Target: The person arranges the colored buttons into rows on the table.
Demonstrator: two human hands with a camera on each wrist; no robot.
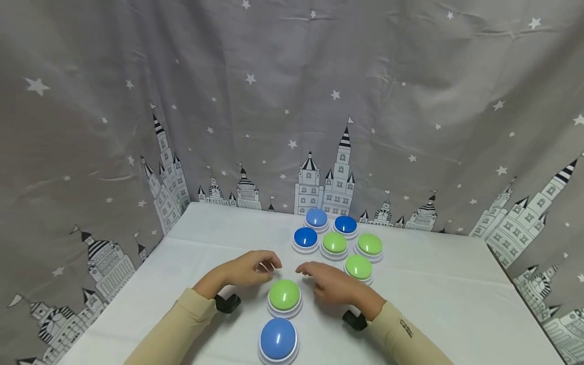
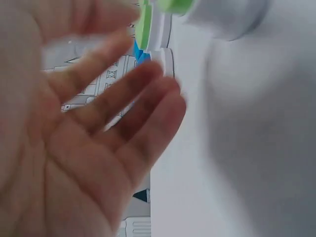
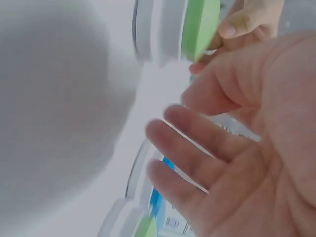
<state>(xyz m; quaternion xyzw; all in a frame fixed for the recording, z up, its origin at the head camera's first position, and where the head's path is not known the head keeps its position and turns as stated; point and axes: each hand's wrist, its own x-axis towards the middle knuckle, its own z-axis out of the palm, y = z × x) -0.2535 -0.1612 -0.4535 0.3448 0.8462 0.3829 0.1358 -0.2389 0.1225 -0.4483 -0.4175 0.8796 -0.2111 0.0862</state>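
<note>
A green dome button (image 1: 284, 294) on a round white base sits on the table between the hands. Just behind a light-blue dome button (image 1: 278, 338), it lines up with that one toward the near edge. My left hand (image 1: 250, 267) hovers at the green button's upper left, fingers loosely bent and holding nothing. On the other side, my right hand (image 1: 332, 282) is apart from it too, its fingers (image 3: 182, 153) relaxed around nothing. Close behind the right hand stands another green button (image 1: 358, 266).
Farther back are more buttons: a light-blue one (image 1: 316, 218), dark-blue ones (image 1: 305, 237) (image 1: 345, 224) and green ones (image 1: 334, 243) (image 1: 370, 244). The white table (image 1: 438, 294) meets a grey curtain (image 1: 255, 101) printed with castles and stars. A black wrist strap (image 1: 228, 303) shows at the left sleeve.
</note>
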